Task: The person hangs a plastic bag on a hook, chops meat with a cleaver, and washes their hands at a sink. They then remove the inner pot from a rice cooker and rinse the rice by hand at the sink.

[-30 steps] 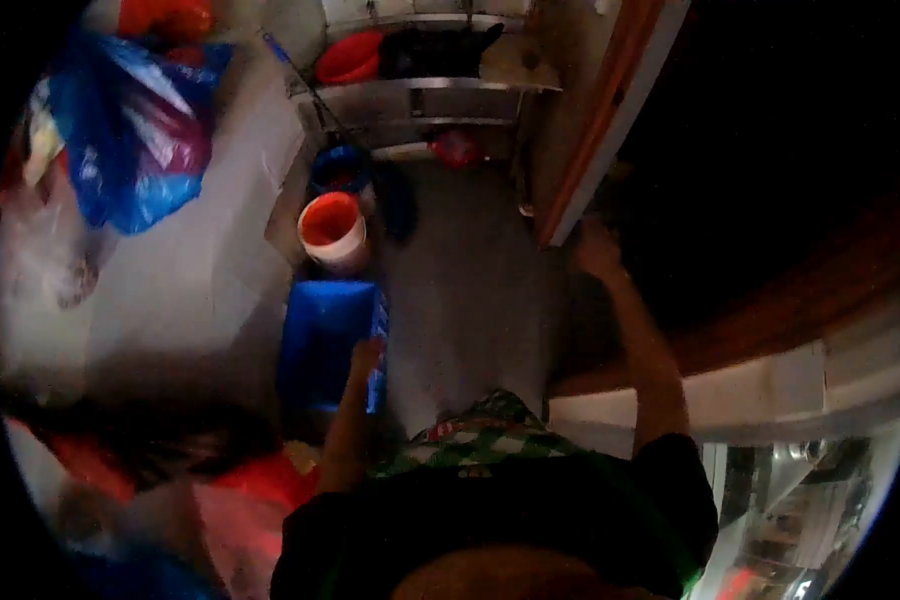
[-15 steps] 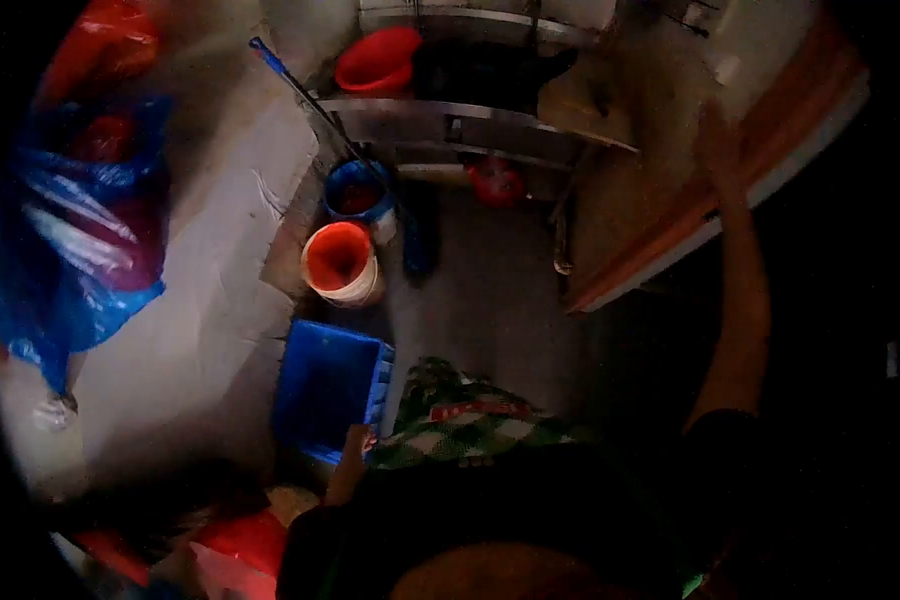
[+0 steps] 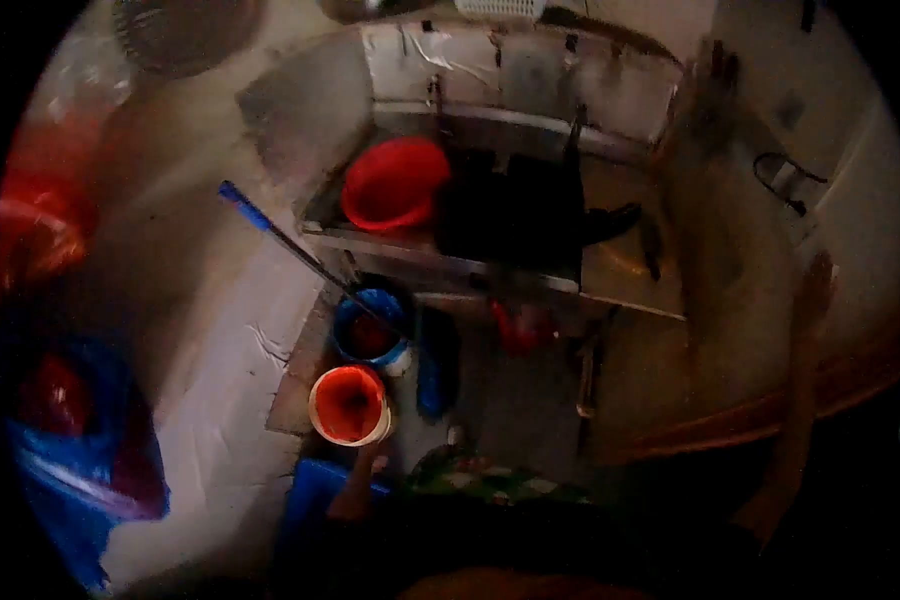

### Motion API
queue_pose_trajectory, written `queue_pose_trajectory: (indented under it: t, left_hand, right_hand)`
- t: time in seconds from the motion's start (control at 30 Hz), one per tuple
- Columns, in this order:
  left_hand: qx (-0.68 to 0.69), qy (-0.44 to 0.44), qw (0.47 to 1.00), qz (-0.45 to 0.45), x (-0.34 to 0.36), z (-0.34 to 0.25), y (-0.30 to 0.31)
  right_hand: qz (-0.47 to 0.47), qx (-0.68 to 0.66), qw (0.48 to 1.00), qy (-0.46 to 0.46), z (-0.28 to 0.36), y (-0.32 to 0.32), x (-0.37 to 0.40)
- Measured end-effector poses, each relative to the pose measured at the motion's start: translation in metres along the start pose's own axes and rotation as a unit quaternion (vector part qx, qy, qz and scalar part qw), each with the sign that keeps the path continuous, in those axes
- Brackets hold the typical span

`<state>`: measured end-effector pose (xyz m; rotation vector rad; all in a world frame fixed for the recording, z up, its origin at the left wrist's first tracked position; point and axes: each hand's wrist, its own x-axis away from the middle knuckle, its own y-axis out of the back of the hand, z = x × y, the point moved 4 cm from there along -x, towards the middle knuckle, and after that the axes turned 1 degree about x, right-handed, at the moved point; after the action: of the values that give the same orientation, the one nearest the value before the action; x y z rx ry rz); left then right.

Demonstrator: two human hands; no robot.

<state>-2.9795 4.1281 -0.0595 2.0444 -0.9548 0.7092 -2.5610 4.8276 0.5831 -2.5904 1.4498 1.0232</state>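
My right arm reaches up at the right, and my right hand (image 3: 815, 285) is close to the wall with its fingers stretched out; the dim light hides whether it touches the wall. Low in the middle, my left hand (image 3: 366, 465) hangs just below a white bucket with an orange-red inside (image 3: 350, 405), above a blue crate (image 3: 315, 490). Its fingers are blurred, and no held object shows. Behind the white bucket stands a blue bucket (image 3: 370, 325), with a long blue-handled pole (image 3: 290, 250) slanting across it.
A metal sink stand (image 3: 400, 250) bears a red basin (image 3: 398, 185) and dark items. A board (image 3: 630, 265) lies at its right. Blue plastic bags (image 3: 90, 470) and red bags (image 3: 40, 230) are at the left. A black cord (image 3: 785, 185) hangs on the right wall.
The view has tilted up, showing more of the sink and wall. My right hand appears farther right against the wall. My left hand has shifted from the crate's edge to below the white bucket.
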Motion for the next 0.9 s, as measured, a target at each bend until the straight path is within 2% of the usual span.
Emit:
queue_pose_trajectory:
  t: [0.1,0.2,0.23,0.27,0.3,0.33,0.4,0.43,0.5,0.57,0.67,0.73,0.77,0.8,0.83,0.9]
  left_hand:
    - [-0.04,-0.202,0.978,-0.034,-0.095,-0.154,0.053]
    - [0.136,-0.345,0.928,-0.025,-0.134,-0.345,0.073]
    - [0.175,-0.371,0.912,-0.026,-0.124,-0.407,0.074]
    - [0.193,-0.335,0.921,-0.055,-0.083,-0.467,0.076]
    - [0.163,-0.334,0.926,-0.063,-0.064,-0.51,0.074]
    - [0.187,-0.357,0.914,-0.044,-0.074,-0.533,0.068]
    - [0.201,-0.415,0.884,-0.081,-0.048,-0.586,0.061]
    - [0.181,-0.464,0.861,-0.106,-0.035,-0.61,0.06]
    - [0.118,-0.554,0.803,-0.184,-0.002,-0.658,0.063]
    - [0.072,-0.608,0.748,-0.254,0.027,-0.708,0.068]
    - [0.003,-0.644,0.698,-0.313,0.03,-0.767,0.064]
    - [-0.085,-0.625,0.728,-0.269,0.006,-0.787,0.049]
    - [-0.133,-0.591,0.762,-0.227,-0.007,-0.786,0.039]
    - [-0.233,-0.573,0.76,-0.197,-0.011,-0.783,0.029]
    - [-0.292,-0.513,0.785,-0.188,-0.013,-0.775,0.024]
    - [-0.381,-0.402,0.815,-0.172,-0.011,-0.754,0.018]
  right_hand:
    - [0.026,0.002,1.0,0.017,-0.004,-0.003,0.008]
    - [0.06,-0.003,0.998,0.037,-0.003,-0.003,0.017]
    - [0.072,-0.008,0.997,0.04,0.002,-0.004,0.021]
    - [0.083,-0.015,0.996,0.043,0.004,-0.004,0.02]
    - [0.096,-0.025,0.994,0.05,0.008,-0.003,0.02]
    - [0.107,-0.035,0.992,0.055,0.012,-0.001,0.019]
    - [0.115,-0.094,0.987,0.065,0.028,0.0,0.018]
    - [0.094,-0.142,0.983,0.063,0.041,0.007,0.016]
    - [-0.005,-0.27,0.96,0.078,0.078,0.031,0.017]
    - [-0.018,-0.509,0.857,0.078,0.123,0.02,0.007]
    - [-0.006,-0.651,0.756,0.071,0.182,0.06,-0.027]
    - [-0.013,-0.702,0.706,0.093,0.217,0.076,-0.055]
    - [-0.026,-0.725,0.681,0.101,0.234,0.086,-0.069]
    - [-0.037,-0.747,0.655,0.109,0.249,0.095,-0.081]
    - [-0.068,-0.749,0.647,0.124,0.263,0.106,-0.091]
    - [-0.046,-0.772,0.614,0.158,0.296,0.123,-0.103]
